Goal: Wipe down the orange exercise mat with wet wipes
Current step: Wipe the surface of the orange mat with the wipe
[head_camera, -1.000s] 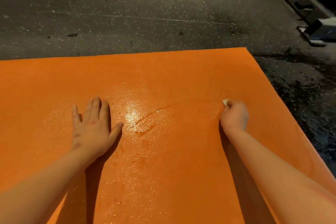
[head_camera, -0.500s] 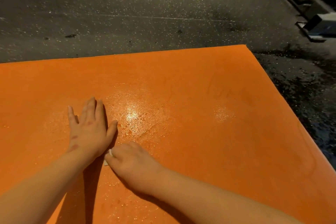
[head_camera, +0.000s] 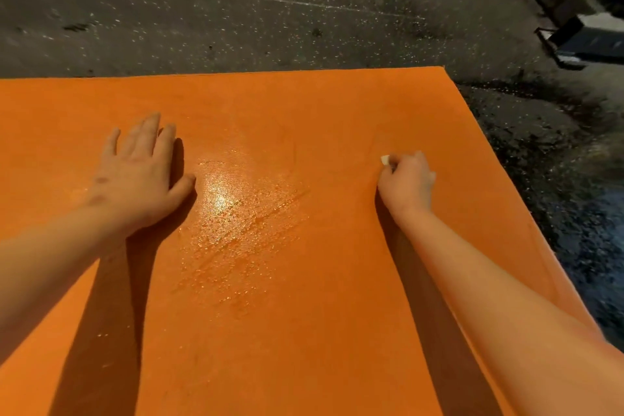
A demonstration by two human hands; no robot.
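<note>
Orange exercise mat laid flat on dark speckled floor; far and right edges in view.

Left grip spread open, fingers straight, pressed on mat just left of glossy wet patch; nothing held.

Right grip curled round wadded wet wipe, white corner showing at far side; set down toward right edge.

Judged: right portion being wiped.

Advised: firm even pressure to be kept, strokes overlapped, mat pinned by left grip against bunching. Matte areas at far and right edges judged not yet covered.
</note>
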